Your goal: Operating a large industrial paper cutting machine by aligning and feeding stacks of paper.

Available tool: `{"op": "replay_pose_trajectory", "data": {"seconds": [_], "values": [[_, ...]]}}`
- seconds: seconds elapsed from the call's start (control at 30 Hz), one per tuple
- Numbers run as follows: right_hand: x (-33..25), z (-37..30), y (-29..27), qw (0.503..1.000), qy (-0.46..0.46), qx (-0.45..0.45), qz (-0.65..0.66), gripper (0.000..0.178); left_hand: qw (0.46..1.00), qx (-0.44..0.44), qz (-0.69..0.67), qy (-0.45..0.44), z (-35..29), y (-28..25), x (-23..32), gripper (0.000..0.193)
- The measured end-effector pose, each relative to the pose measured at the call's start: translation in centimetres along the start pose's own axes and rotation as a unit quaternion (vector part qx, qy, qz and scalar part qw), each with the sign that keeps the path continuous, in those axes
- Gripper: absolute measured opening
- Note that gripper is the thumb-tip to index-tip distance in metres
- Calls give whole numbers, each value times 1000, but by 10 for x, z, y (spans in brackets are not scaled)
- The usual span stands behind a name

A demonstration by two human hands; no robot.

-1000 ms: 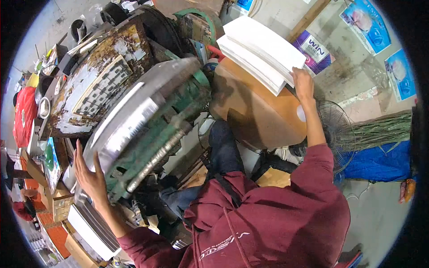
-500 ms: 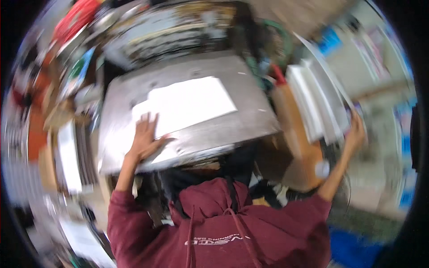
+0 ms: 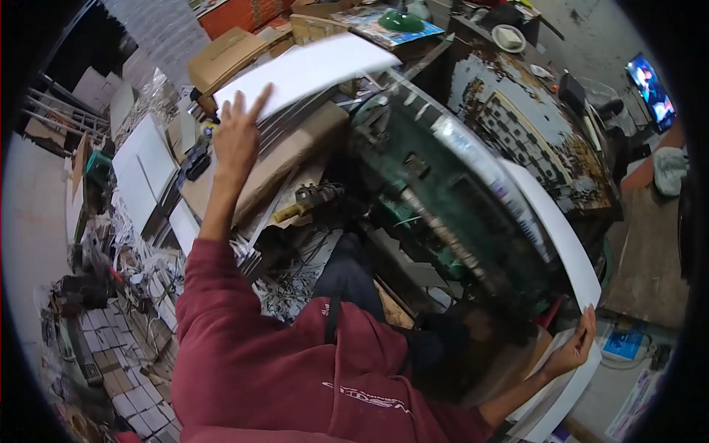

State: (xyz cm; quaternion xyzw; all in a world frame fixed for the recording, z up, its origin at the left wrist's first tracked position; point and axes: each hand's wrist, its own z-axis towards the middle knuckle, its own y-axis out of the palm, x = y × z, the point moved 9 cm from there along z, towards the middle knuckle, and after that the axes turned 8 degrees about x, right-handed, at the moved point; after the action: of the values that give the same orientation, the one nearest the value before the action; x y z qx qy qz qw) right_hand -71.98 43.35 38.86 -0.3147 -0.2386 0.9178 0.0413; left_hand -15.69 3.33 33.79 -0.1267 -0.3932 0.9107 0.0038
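Since half a second ago the view has swung round: the left hand (image 3: 238, 136), then flat on a white sheet lying on the grey machine plate, is now raised well above the maroon sleeve, and the right hand (image 3: 574, 347) has dropped from the stack of sheets to the lower right. Nearest, the person's maroon sweatshirt (image 3: 295, 369) fills the lower middle, both sleeves running out from it. The right arm bends low to the right, the forearm bare, and its hand is closed on the lower corner of a large white sheet (image 3: 557, 232), thumb on top and fingers curled under the edge; the sheet arcs up and leftward over the machine. More white sheets (image 3: 569, 391) lie just under that hand. The left arm stretches straight up the picture, its hand open with fingers spread and the palm pressed on the far end of the white sheet (image 3: 310, 70), which lies there over a stack of grey board (image 3: 295, 151). Between the arms stands the green press machine (image 3: 443, 199), blurred by motion. Farther off are a cardboard box (image 3: 225, 52), a green lampshade (image 3: 399, 20) and a lit screen (image 3: 650, 85).
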Motion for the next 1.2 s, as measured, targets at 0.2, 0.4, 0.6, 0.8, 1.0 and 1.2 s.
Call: {"op": "replay_pose_trajectory", "data": {"seconds": [0.2,0.4,0.6,0.8,1.0,1.2], "values": [[-9,-12,-44,997,12,59,-44,25,977,-189,9,-97,-29,215,-111,76],[-19,-50,-119,993,0,92,-77,27,953,-235,-20,-191,-63,265,-102,98],[-22,-80,-128,973,147,-65,-168,18,941,-277,-82,-179,-38,247,-53,102],[-69,-78,-4,959,43,-256,-111,8,746,-196,-613,172,-55,-8,225,79],[-55,-64,-15,967,140,-209,44,13,568,-331,-641,397,-130,-126,317,69],[2,-59,-74,969,234,2,78,23,662,-352,-572,332,-57,-100,267,18]]}}
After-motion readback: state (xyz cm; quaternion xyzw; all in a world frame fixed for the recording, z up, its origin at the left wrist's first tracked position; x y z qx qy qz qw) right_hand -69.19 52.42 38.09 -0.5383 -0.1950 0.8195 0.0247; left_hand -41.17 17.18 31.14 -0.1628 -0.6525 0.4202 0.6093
